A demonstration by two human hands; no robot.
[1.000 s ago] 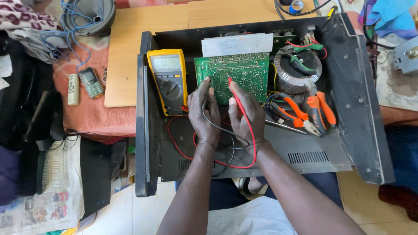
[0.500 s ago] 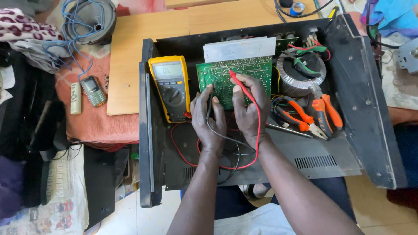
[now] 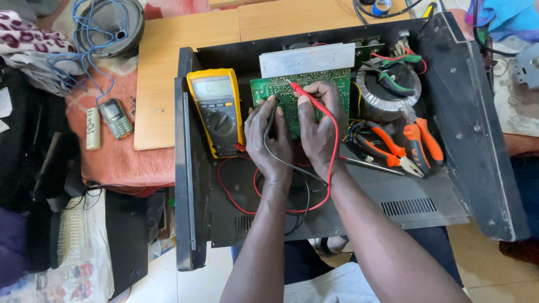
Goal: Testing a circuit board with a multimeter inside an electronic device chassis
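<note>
An open black metal chassis (image 3: 426, 202) lies in front of me. Inside it sits a green circuit board (image 3: 314, 84) with a silver heat sink (image 3: 306, 59) behind it. My left hand (image 3: 268, 137) holds a black test probe (image 3: 271, 115) against the board's left part. My right hand (image 3: 317, 126) holds a red test probe (image 3: 306, 96), its tip on the board near the top. Red and black leads (image 3: 269, 209) loop back to a yellow multimeter (image 3: 216, 109) that leans in the chassis on the left.
A round transformer (image 3: 387, 92) sits right of the board, with orange-handled pliers (image 3: 415, 143) in front of it. A wooden board (image 3: 163, 73) lies behind on the left. A small phone (image 3: 116, 118) and a remote (image 3: 93, 128) rest on red cloth. A wire coil (image 3: 106, 25) is at far left.
Both hands have shifted slightly up the board with their probes. The view has moved a little to the right and closer.
</note>
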